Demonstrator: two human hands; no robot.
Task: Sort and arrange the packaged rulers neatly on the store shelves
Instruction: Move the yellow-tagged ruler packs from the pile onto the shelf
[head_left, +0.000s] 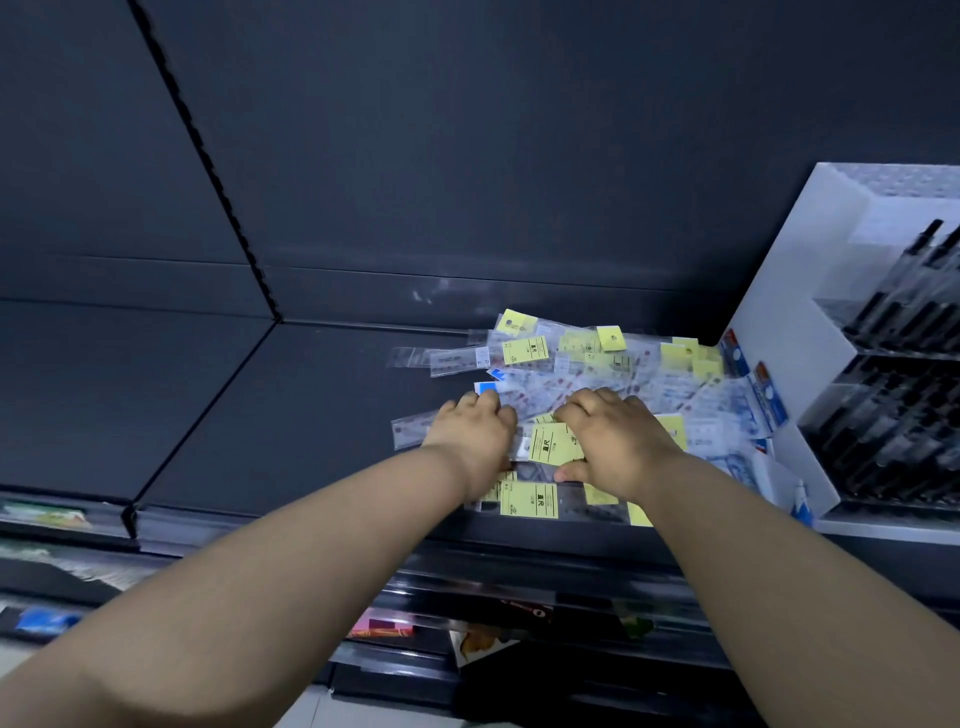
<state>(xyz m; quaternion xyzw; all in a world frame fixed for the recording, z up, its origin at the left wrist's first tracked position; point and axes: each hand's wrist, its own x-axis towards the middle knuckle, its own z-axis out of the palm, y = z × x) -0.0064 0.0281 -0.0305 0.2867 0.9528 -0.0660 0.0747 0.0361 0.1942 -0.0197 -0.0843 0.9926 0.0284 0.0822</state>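
A loose heap of packaged rulers (582, 364) in clear sleeves with yellow and blue labels lies on the dark shelf (291, 415), right of its middle. My left hand (475, 436) rests palm down on the heap's left side, fingers curled over the packets. My right hand (613, 436) presses on the middle of the heap, its thumb under a yellow-labelled packet (550, 442) that lies between both hands. Another yellow-labelled packet (530, 500) sits at the shelf's front edge beneath my wrists. Whether either hand truly pinches a packet is hidden by the fingers.
A white display rack (779, 332) holding black pens (898, 415) stands at the right, touching the heap. The shelf's left part is bare dark metal, split by an upright divider seam (208, 156). Lower shelves with coloured goods (384, 626) show below the front edge.
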